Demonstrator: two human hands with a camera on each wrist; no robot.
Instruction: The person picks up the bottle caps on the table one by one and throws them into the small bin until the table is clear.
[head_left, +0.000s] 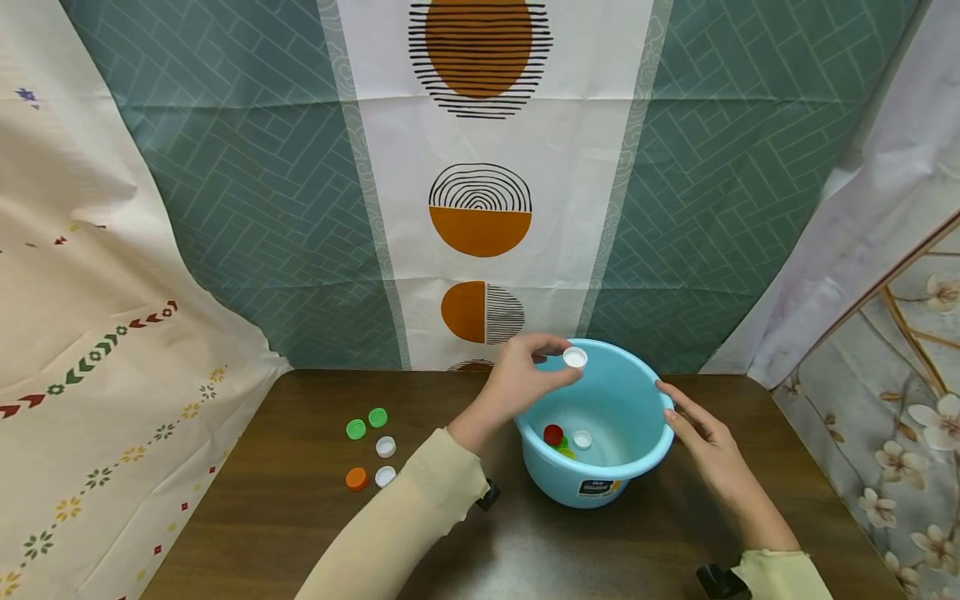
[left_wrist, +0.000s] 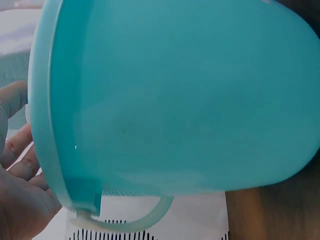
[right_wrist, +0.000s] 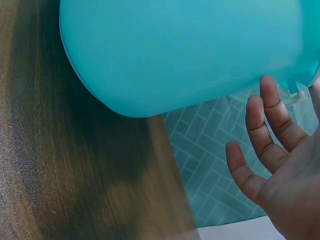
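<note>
My left hand (head_left: 520, 377) pinches a white bottle cap (head_left: 575, 357) between thumb and fingers, above the left side of a light blue bucket (head_left: 592, 472). At the bucket's right rim, my right hand (head_left: 708, 446) holds the edge with thumb and index finger. In the right wrist view its other fingers (right_wrist: 237, 162) spread loosely beside the bucket wall (right_wrist: 180, 55). A red cap (head_left: 552, 435), a white cap (head_left: 582, 439) and green and yellow caps lie on the bucket floor. The left wrist view shows the left hand (left_wrist: 25, 185) behind the rim; its cap is mostly hidden there.
Left on the brown wooden table (head_left: 300, 533) lie two green caps (head_left: 367, 423), two white caps (head_left: 386, 447) and an orange cap (head_left: 357, 479). The bucket's handle (left_wrist: 135, 222) hangs at its side. Patterned cloths (head_left: 255, 167) hang behind and beside the table.
</note>
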